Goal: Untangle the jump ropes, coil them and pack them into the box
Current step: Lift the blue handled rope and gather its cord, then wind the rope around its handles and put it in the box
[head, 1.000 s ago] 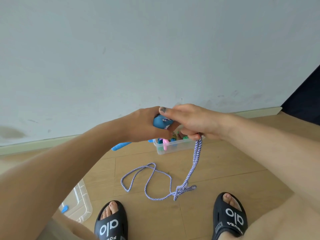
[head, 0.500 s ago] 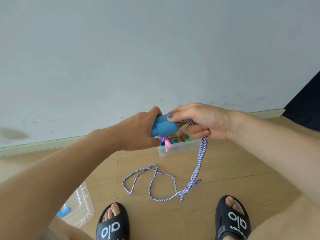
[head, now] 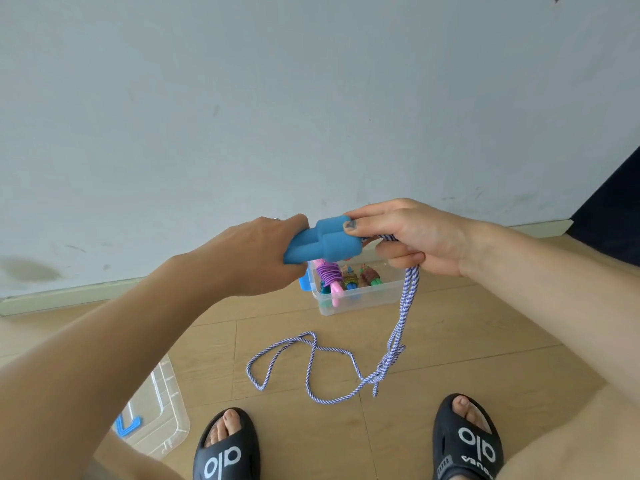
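Inside box (head: 360, 301): coiled ropes (head: 327, 271) (several)

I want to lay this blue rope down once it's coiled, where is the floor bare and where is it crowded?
Bare floor lies right of the clear box, between the hanging rope and the right forearm, and also between the box lid and the rope's loops. Crowded: the box already holds coiled ropes, and rope loops fill the patch ahead of the sandals.

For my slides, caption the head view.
Both hands hold blue handles; striped rope trails to floor.
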`<state>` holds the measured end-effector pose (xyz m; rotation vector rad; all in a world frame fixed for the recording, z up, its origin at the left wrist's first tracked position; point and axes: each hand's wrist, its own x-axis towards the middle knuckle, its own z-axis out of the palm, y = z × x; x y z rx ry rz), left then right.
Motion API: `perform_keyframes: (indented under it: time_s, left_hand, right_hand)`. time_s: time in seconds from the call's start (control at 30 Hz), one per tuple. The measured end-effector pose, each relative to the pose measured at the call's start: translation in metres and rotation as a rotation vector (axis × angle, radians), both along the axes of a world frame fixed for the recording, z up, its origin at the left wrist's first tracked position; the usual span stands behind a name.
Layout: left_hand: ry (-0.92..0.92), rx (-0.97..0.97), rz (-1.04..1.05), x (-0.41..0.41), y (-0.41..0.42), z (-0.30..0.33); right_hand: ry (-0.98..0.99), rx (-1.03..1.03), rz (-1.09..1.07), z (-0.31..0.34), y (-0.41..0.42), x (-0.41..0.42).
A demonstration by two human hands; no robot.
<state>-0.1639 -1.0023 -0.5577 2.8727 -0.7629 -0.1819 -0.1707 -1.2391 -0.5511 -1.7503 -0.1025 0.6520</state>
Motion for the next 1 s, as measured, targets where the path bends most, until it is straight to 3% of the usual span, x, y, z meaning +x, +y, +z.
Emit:
perform_keyframes:
  time_s: [0.33, 0.47, 0.6, 0.7, 0.77, 0.8, 0.87, 0.93, 1.0]
  left_hand:
    - [-0.107, 0.032, 0.094, 0.004, 0.006, 0.008]
    - [0.047, -0.108, 0.152, 0.003, 0.002, 0.011]
    - [0.263, -0.252, 0.264, 0.001, -0.004, 0.011]
    - [0.447, -0.634, 0.454, 0.006, -0.008, 0.007]
    - [0.508, -0.784, 0.565, 0.012, -0.009, 0.005]
    - [0.468, -0.718, 0.586, 0.014, -0.008, 0.001]
    - [0.257, -0.333, 0.544, 0.016, -0.005, -0.012]
    - [0.096, -0.030, 0.455, 0.012, -0.004, -0.024]
    - [0.023, 0.123, 0.364, 0.006, -0.006, -0.030]
  right_hand:
    - [-0.070, 0.006, -0.088, -0.003, -0.001, 0.003]
    - [-0.108, -0.038, -0.245, -0.014, 0.008, 0.001]
    - [-0.271, -0.145, -0.428, -0.025, 0.029, -0.003]
    - [-0.541, -0.425, -0.498, -0.028, 0.045, -0.013]
    - [-0.793, -0.822, -0.290, -0.033, 0.051, -0.021]
    - [-0.905, -1.007, -0.142, -0.034, 0.055, -0.024]
    - [-1.008, -1.185, 0.158, -0.035, 0.062, -0.027]
    - [-1.026, -1.209, 0.388, -0.031, 0.065, -0.027]
    - [-1.043, -1.194, 0.465, -0.023, 0.065, -0.025]
